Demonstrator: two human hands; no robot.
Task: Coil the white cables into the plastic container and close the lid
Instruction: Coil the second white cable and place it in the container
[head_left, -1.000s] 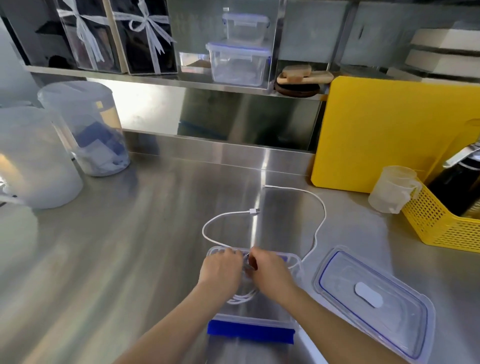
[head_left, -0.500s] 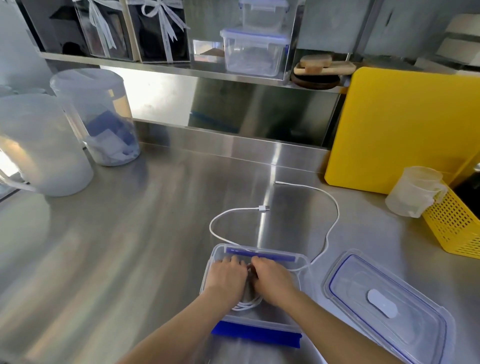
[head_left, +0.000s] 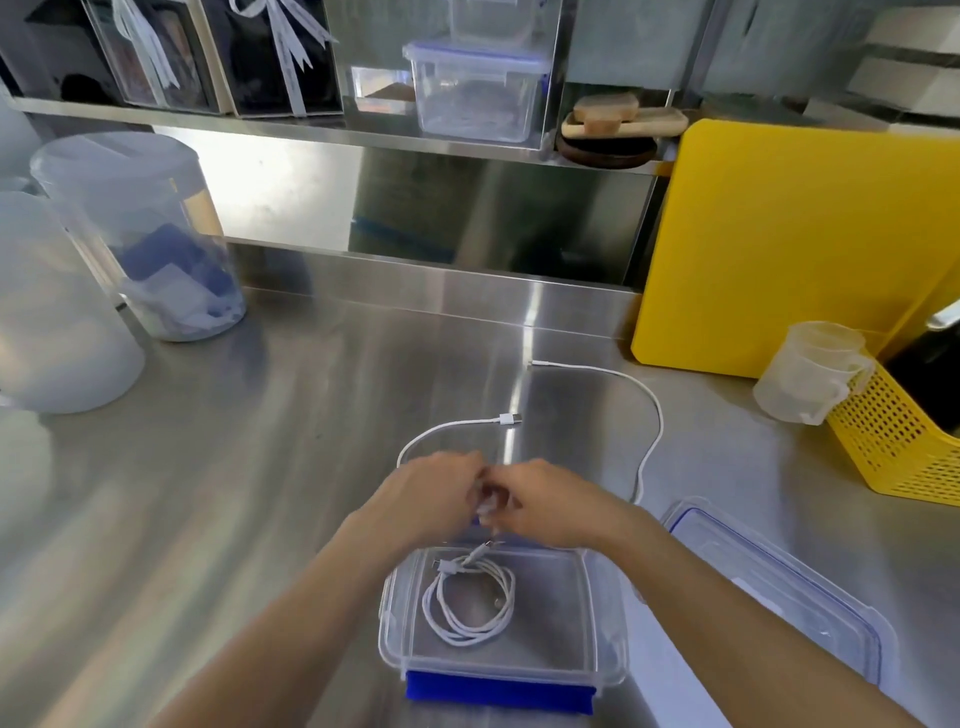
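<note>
Cable (head_left: 470, 603), white and coiled, lies inside the clear plastic container (head_left: 605, 618) near us on the steel table (head_left: 234, 493), its blue latch on the near edge. Our left hand (head_left: 434, 493) and right hand (head_left: 545, 501) meet over the far rim, fingers blurred; we cannot tell what either grip holds. A second white cable (head_left: 652, 415) loops loose on the table beyond. The lid (head_left: 795, 587) lies to the right, off the container. Far left, a frosted tub (head_left: 150, 228) holds blue and white items.
</note>
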